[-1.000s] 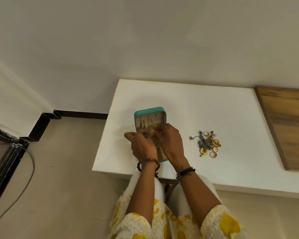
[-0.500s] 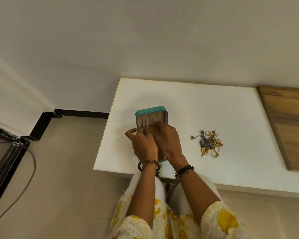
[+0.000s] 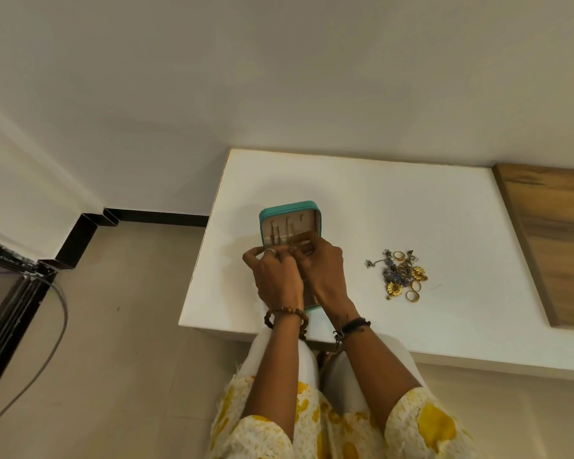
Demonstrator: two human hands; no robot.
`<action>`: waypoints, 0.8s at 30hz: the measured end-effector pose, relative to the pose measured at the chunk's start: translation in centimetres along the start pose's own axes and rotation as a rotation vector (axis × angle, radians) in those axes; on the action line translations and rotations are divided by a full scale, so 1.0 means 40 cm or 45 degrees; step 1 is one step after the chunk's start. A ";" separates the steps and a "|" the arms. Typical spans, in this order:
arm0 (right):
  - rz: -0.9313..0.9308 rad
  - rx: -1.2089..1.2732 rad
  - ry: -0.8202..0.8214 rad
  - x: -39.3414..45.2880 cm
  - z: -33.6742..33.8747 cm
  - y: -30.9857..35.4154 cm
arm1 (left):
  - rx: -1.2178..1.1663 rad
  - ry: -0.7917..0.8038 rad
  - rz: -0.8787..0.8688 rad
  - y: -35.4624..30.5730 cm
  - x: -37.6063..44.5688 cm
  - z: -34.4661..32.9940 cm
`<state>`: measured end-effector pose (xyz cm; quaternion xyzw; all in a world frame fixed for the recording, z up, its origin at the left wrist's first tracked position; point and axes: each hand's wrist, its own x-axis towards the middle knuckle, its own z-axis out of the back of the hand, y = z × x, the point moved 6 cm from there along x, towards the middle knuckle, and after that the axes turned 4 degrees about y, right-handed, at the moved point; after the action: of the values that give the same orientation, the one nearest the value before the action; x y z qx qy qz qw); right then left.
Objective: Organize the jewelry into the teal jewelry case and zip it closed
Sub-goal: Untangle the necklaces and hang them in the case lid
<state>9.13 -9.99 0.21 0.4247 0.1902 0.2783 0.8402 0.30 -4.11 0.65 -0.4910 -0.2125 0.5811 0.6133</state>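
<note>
Both hands meet fingertip to fingertip over the open teal jewelry case [image 3: 290, 208]; the left hand [image 3: 277, 276] and right hand [image 3: 323, 271] curl, apparently pinching something too small to identify. A few pieces hang inside its lid. The jewelry pile [image 3: 400, 274] lies well right on the white table [image 3: 395, 207].

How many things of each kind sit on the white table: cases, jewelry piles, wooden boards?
Case: 1
Jewelry pile: 1
Wooden board: 1
Total: 3

home rm: white table [image 3: 411, 200], tiled floor [image 3: 120, 326], plain wall [image 3: 279, 77]
</note>
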 end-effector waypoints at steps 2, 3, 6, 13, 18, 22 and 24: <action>-0.036 -0.027 -0.003 0.003 -0.001 -0.004 | 0.010 -0.022 -0.017 -0.002 -0.001 0.002; -0.047 -0.057 -0.007 0.005 0.000 -0.007 | 0.019 -0.042 -0.027 -0.003 0.000 0.005; -0.038 -0.133 -0.028 0.007 0.005 -0.007 | 0.045 -0.106 -0.036 -0.004 0.004 0.015; -0.005 -0.181 -0.146 -0.017 0.044 0.004 | 0.138 -0.162 0.056 0.015 0.017 0.028; -0.080 0.050 -0.378 -0.037 0.094 -0.019 | -0.015 0.049 0.195 0.054 0.037 -0.002; -0.191 0.189 -0.347 -0.032 0.090 -0.047 | 0.046 0.074 0.170 0.065 0.049 -0.017; -0.217 0.210 -0.286 -0.025 0.077 -0.056 | 0.061 0.068 0.162 0.066 0.052 -0.018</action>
<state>10.74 -13.58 0.20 0.5029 0.1527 0.1403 0.8391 0.07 -2.87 -2.54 -0.5039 -0.1504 0.6106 0.5921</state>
